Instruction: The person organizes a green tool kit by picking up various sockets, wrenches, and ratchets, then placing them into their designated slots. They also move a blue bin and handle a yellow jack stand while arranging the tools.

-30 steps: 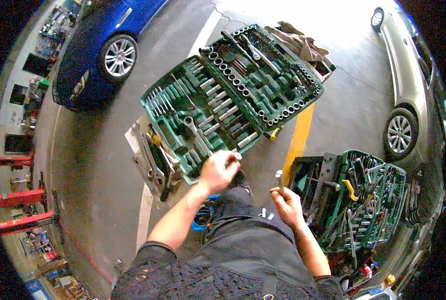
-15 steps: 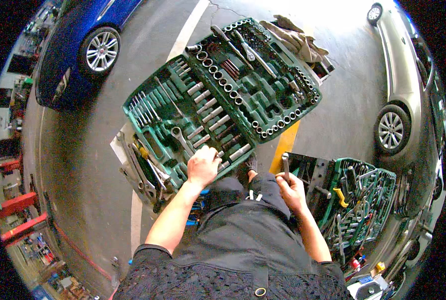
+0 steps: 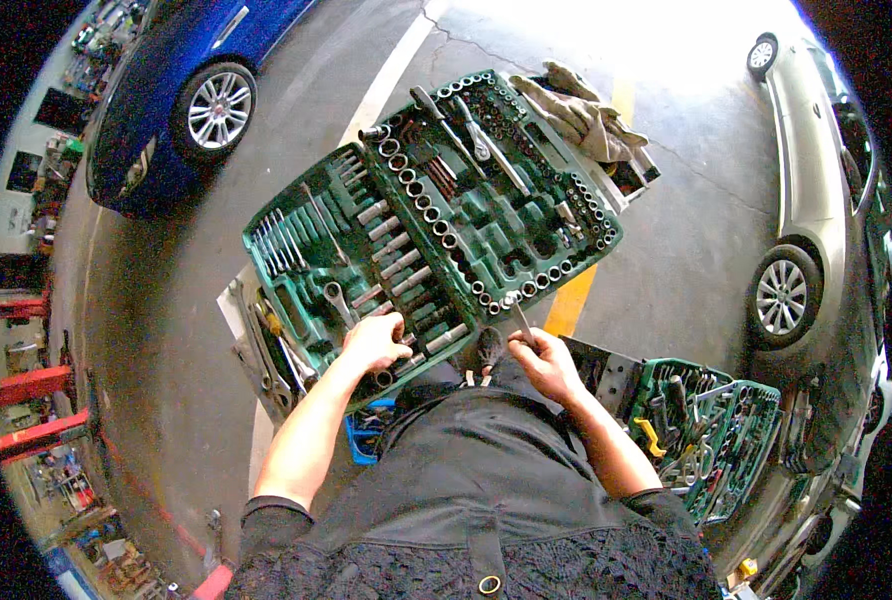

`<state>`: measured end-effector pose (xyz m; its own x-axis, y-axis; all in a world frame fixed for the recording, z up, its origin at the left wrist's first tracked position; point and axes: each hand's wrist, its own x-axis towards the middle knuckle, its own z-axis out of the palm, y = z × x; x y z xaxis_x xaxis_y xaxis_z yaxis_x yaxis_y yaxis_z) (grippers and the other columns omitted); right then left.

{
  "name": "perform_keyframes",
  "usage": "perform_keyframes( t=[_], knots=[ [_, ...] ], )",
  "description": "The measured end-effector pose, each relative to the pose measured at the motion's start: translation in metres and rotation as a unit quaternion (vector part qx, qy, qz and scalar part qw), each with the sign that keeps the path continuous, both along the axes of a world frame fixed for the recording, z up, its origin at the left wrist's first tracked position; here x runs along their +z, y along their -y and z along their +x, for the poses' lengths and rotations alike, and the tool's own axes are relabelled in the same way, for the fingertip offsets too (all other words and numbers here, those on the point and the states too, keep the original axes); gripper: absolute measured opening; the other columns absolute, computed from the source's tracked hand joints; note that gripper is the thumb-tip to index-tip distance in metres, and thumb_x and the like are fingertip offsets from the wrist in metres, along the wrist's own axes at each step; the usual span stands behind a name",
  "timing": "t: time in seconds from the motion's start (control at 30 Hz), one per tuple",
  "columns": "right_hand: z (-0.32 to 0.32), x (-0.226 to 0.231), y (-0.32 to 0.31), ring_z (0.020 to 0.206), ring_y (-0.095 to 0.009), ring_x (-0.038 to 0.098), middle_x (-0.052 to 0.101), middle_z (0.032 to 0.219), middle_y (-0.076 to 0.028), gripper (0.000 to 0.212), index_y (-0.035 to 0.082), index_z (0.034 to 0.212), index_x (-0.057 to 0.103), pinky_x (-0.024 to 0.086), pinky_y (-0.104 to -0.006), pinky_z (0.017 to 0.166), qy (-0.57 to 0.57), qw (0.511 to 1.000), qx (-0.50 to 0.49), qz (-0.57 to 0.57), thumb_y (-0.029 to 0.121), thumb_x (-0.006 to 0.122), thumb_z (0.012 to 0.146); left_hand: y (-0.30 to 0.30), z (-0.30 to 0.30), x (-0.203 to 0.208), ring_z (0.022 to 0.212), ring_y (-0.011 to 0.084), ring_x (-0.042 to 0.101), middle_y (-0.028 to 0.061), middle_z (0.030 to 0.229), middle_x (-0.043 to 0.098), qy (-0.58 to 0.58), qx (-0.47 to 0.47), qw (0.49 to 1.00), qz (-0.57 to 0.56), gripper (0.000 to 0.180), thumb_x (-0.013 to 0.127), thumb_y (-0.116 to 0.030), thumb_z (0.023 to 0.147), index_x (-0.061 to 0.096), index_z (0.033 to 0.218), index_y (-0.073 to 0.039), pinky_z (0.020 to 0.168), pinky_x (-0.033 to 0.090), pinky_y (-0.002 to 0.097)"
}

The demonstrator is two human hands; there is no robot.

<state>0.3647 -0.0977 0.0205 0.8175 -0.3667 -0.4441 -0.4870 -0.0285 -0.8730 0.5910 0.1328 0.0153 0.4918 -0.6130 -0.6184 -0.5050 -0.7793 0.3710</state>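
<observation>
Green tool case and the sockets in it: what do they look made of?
Green tool case: apparently moulded plastic, matte, with shaped recesses for each piece. Sockets: apparently polished or chromed steel, grey with bright glints. The left hand rests on the case's near edge.

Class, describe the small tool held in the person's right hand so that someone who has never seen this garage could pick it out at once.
Start at the big open green socket-set case in the middle of the concrete floor. At its near edge, right of centre, the right hand holds a short, slim metal tool pointing up towards the case. Unlike the sockets and wrenches seated in the case's slots, it is out of the case, pinched in fingers.
</observation>
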Motion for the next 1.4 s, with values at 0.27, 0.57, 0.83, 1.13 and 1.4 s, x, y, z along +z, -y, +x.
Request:
perform_keyframes(
  t=[0.27, 0.57, 0.83, 1.13, 1.4],
  knots=[
    [-0.003, -0.001, 0.021, 0.073, -0.011, 0.054, 0.061, 0.078, -0.001, 0.026, 0.001, 0.1, 0.063, 0.045, -0.0274, 0.069, -0.006, 0.998, 0.01, 0.066, 0.025, 0.064, 0.09, 0.0, -0.007, 0.0, 0.08, 0.0269, 0.066, 0.0115, 0.083, 0.068, -0.017, 0.046, 0.998, -0.031, 0.034, 0.067, -0.041, 0.08, 0.067, 0.094, -0.011, 0.073, 0.051, 0.0391],
    [0.007, -0.005, 0.023, 0.079, -0.012, 0.058, 0.065, 0.085, -0.006, 0.031, 0.001, 0.104, 0.064, 0.047, -0.029, 0.075, -0.015, 0.995, 0.098, 0.032, 0.027, 0.065, 0.089, 0.001, -0.025, 0.012, 0.092, 0.0318, 0.065, 0.0108, 0.094, 0.069, 0.038, 0.058, 0.998, -0.006, 0.032, 0.069, -0.038, 0.081, 0.064, 0.098, -0.012, 0.078, 0.051, 0.0439],
    [0.018, -0.005, 0.0, 0.075, -0.013, 0.059, 0.065, 0.082, -0.006, 0.027, 0.003, 0.103, 0.064, 0.048, -0.0292, 0.07, 0.011, 0.99, 0.128, 0.055, 0.027, 0.063, 0.091, -0.019, -0.037, -0.005, 0.074, 0.0274, 0.063, 0.0088, 0.075, 0.062, 0.112, 0.107, 0.979, -0.133, 0.032, 0.071, -0.038, 0.078, 0.064, 0.093, -0.01, 0.065, 0.048, 0.0408],
    [0.025, 0.014, -0.032, 0.085, -0.015, 0.063, 0.069, 0.091, -0.011, 0.029, 0.003, 0.107, 0.064, 0.05, -0.0322, 0.078, 0.032, 0.984, 0.177, 0.009, 0.027, 0.063, 0.09, -0.019, -0.103, 0.02, 0.067, 0.0156, 0.058, 0.007, 0.082, 0.061, 0.157, 0.263, 0.887, -0.345, 0.029, 0.076, -0.022, 0.079, 0.064, 0.099, -0.005, 0.062, 0.049, 0.0309],
    [0.044, 0.057, -0.136, 0.08, -0.041, 0.065, 0.065, 0.09, -0.024, 0.037, 0.003, 0.113, 0.057, 0.051, -0.0445, 0.068, 0.072, 0.899, 0.422, -0.093, 0.033, 0.061, 0.091, -0.083, -0.159, 0.038, 0.074, 0.0079, 0.054, 0.0019, 0.081, 0.061, -0.193, 0.447, 0.721, -0.493, 0.023, 0.051, -0.021, 0.1, 0.063, 0.1, -0.002, 0.069, 0.044, 0.0235]
  ],
)
